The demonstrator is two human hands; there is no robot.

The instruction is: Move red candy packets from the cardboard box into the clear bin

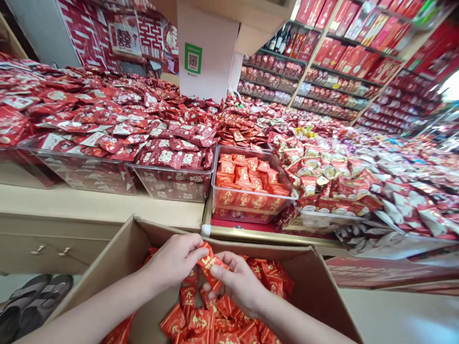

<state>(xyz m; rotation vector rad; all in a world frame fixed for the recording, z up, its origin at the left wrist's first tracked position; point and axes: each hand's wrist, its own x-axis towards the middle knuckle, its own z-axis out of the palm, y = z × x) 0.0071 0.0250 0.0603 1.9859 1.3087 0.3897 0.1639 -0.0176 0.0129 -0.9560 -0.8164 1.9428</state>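
Note:
Above an open cardboard box (118, 260), my left hand (175, 258) pinches the upper left end of a small red packet (208, 263) with gold print. Thumb and fingers of my right hand (238, 282) grip the same packet from its right side, so both hands share it. More red packets (201, 322) of the same look lie loose in the box below, partly covered by my hands and forearms. Just beyond the box, a clear plastic bin (251, 203) holds similar red packets, stacked to near its rim.
Clear bins heaped with dark red packets (172, 153) stand along the counter to the left. White and red packets (333, 186) fill bins at the right. Drawers (53, 243) and a pair of sandals (34, 303) are at lower left. Stocked shelves (333, 57) rise behind.

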